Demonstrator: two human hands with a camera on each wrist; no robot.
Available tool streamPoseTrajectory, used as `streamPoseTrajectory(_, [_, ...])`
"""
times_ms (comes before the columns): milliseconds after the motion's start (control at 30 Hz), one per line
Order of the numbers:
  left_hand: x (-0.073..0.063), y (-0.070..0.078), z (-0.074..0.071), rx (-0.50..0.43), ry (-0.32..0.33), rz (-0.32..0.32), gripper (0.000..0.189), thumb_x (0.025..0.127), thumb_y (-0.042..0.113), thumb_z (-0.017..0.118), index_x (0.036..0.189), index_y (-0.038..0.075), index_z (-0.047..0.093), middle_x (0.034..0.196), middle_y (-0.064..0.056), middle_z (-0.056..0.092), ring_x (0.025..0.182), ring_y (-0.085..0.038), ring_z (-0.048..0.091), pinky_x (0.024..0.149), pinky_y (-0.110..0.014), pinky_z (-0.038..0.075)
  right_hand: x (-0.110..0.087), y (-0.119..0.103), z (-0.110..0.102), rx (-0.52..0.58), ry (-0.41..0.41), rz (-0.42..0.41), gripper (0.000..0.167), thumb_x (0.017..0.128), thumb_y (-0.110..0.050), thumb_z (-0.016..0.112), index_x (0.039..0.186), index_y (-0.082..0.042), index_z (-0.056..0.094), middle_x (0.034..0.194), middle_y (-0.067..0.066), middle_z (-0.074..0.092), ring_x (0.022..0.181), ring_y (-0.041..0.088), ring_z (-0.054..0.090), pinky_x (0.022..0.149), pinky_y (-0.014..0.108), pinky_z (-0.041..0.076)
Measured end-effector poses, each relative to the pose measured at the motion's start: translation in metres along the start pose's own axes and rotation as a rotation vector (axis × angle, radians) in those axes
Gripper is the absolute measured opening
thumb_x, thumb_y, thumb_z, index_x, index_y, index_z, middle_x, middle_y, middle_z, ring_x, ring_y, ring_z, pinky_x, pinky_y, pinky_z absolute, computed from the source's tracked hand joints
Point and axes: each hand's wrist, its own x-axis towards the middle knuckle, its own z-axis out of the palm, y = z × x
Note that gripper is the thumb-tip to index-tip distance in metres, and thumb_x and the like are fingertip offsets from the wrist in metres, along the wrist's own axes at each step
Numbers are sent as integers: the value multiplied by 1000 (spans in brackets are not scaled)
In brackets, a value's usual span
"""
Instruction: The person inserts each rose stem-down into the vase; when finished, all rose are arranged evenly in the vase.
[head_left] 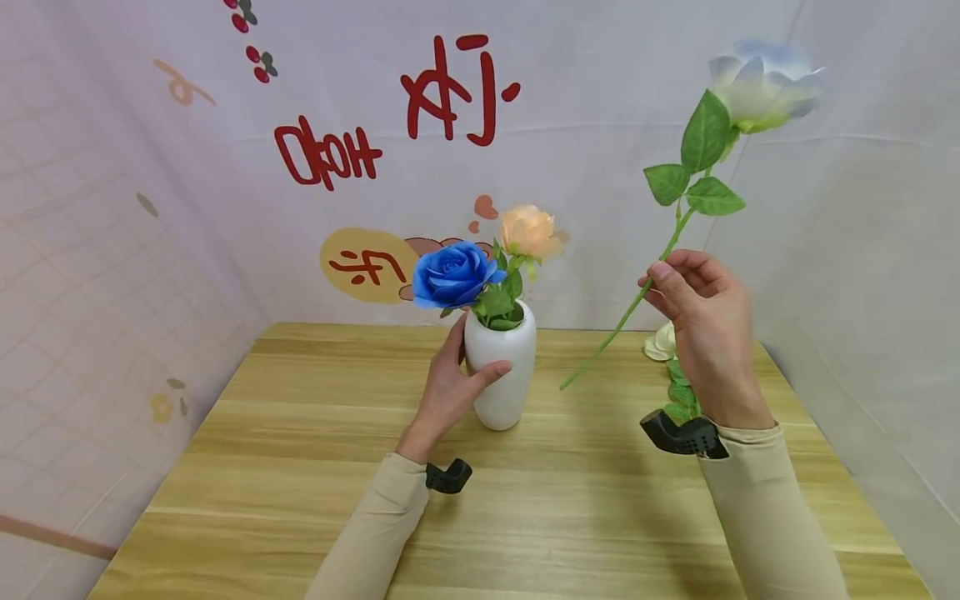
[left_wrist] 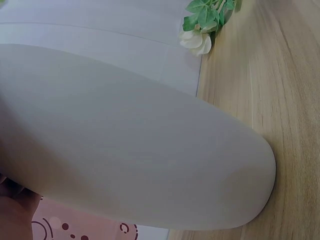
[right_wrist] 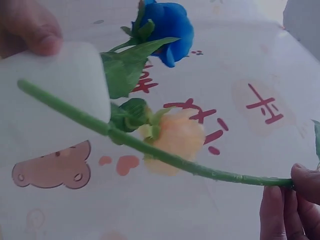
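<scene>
My left hand (head_left: 447, 385) grips a white vase (head_left: 504, 387) on the table, thumb across its front and fingers going behind it. A blue rose (head_left: 453, 275) and a peach flower (head_left: 531, 232) stand in the vase, the blue one leaning left. In the left wrist view the vase (left_wrist: 140, 140) fills the middle, its base on the wood. My right hand (head_left: 708, 321) pinches the green stem of a white flower (head_left: 765, 92) with pale blue petal tips. That flower is held tilted in the air, its bare stem end (right_wrist: 35, 90) pointing down toward the vase.
Another white flower (head_left: 662, 342) with green leaves lies on the wooden table (head_left: 315, 467), partly hidden behind my right wrist. A printed cloth (head_left: 600, 167) with red lettering hangs behind the table, with more cloth along the left and right sides.
</scene>
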Motion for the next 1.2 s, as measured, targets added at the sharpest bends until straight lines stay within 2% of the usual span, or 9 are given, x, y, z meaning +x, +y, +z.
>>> streamPoseTrajectory(400, [1,-1,-2,3,5,-2,111,80,75,72,164,18,28,155,-6,48,137,-27,53,112,-53,45,25,-20,36,112,41,-98,28,87,4,81,106,8,61,90,16,67,83,28,68,88,35,61])
streamPoseTrajectory(700, [0,0,-1,8,1,-1,114,78,79,70,164,17,29,155,-8,48,136,-29,54,110,-55,46,40,-22,56,204,69,-116,31,81,5,86,101,9,63,85,17,67,75,28,68,81,35,63])
streamPoseTrajectory(900, [0,1,0,16,0,14,113,78,79,70,164,18,29,155,-9,49,136,-30,54,110,-57,46,44,-16,66,207,55,-120,33,79,3,88,100,9,63,84,17,67,75,28,68,81,36,63])
streamPoseTrajectory(1200, [0,-1,-1,20,1,22,115,77,81,68,164,16,29,154,-9,50,137,-28,54,111,-55,46,46,-6,79,164,26,-122,27,83,4,84,99,8,64,86,16,67,77,27,69,83,36,62])
